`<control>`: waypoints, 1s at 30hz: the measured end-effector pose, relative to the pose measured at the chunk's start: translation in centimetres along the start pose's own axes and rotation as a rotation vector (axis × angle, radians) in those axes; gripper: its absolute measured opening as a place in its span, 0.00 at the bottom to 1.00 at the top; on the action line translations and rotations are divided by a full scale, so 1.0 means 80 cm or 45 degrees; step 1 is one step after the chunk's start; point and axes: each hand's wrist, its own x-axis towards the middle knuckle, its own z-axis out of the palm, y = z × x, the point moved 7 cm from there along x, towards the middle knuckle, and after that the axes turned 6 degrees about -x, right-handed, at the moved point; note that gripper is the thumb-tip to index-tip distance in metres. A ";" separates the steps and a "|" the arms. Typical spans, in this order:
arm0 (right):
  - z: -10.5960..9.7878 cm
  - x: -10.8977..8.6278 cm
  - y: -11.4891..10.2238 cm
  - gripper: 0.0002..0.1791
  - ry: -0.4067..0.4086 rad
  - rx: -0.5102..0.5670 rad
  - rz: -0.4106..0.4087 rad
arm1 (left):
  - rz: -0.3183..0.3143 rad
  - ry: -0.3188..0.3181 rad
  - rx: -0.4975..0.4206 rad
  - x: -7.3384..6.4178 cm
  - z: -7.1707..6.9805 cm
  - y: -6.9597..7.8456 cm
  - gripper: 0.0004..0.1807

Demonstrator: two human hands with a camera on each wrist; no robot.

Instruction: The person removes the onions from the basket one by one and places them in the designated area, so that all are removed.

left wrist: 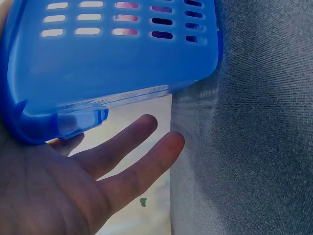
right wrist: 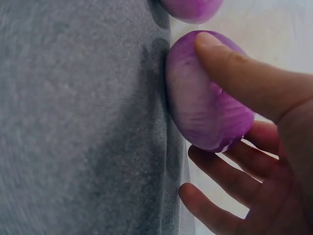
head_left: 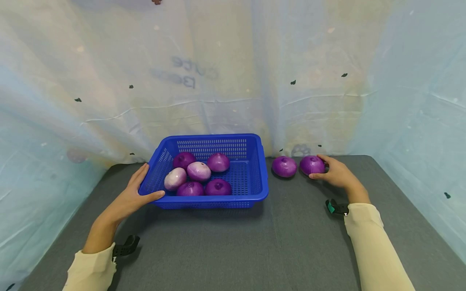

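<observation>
My right hand (head_left: 336,173) holds a red onion (head_left: 312,166) at the right of the table, thumb on one side and fingers on the other. In the right wrist view that onion (right wrist: 205,98) rests on the grey cloth under the thumb. Just left of it lies another red onion (head_left: 284,167). My left hand (head_left: 132,198) rests on the front left corner of a blue plastic basket (head_left: 260,198), thumb along the front rim. Its fingers (left wrist: 146,164) are spread and straight beside the basket in the left wrist view. Several onions (head_left: 198,171), purple and paler, lie in the basket.
A dark grey cloth covers the table (head_left: 225,246). A pale printed curtain (head_left: 233,81) hangs close behind the table and along both sides. Dark straps (head_left: 125,246) stick out at both wrists.
</observation>
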 end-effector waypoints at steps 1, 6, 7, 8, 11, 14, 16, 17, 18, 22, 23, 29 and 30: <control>0.000 0.000 0.001 0.56 -0.002 0.006 0.001 | 0.000 0.000 -0.001 0.000 0.000 0.000 0.60; 0.002 0.002 0.002 0.56 0.001 0.029 -0.004 | 0.004 -0.001 -0.002 0.000 0.000 0.000 0.60; 0.003 0.002 0.002 0.56 0.004 0.034 -0.005 | 0.004 -0.001 -0.003 0.000 0.000 0.000 0.60; 0.003 0.002 0.002 0.56 0.007 0.036 -0.006 | 0.004 0.000 -0.002 0.000 0.000 0.000 0.60; 0.004 0.003 0.002 0.56 0.021 0.046 -0.017 | 0.002 0.002 0.001 0.001 0.000 -0.001 0.60; 0.004 0.003 0.002 0.57 0.030 0.049 -0.026 | -0.001 0.004 0.007 0.001 0.001 -0.002 0.60; 0.004 0.003 0.001 0.57 0.032 0.054 -0.031 | 0.000 0.005 0.008 0.001 0.001 -0.003 0.60; 0.003 0.002 0.000 0.58 0.034 0.055 -0.032 | 0.000 0.006 0.009 0.001 0.001 -0.003 0.60; 0.002 0.002 -0.001 0.58 0.032 0.054 -0.034 | 0.000 0.006 0.006 0.001 0.001 -0.003 0.60; -0.005 -0.002 -0.007 0.58 0.027 0.089 -0.036 | -0.001 0.007 0.005 0.002 0.001 -0.003 0.60; -0.008 -0.004 -0.009 0.58 0.027 0.098 -0.033 | -0.002 0.006 0.006 0.002 0.002 -0.003 0.60; -0.033 -0.015 -0.028 0.56 0.067 0.184 -0.065 | 0.002 0.008 0.005 0.002 0.001 -0.003 0.60; -0.036 -0.015 -0.031 0.56 0.076 0.192 -0.075 | 0.002 0.010 0.005 0.002 0.001 -0.003 0.59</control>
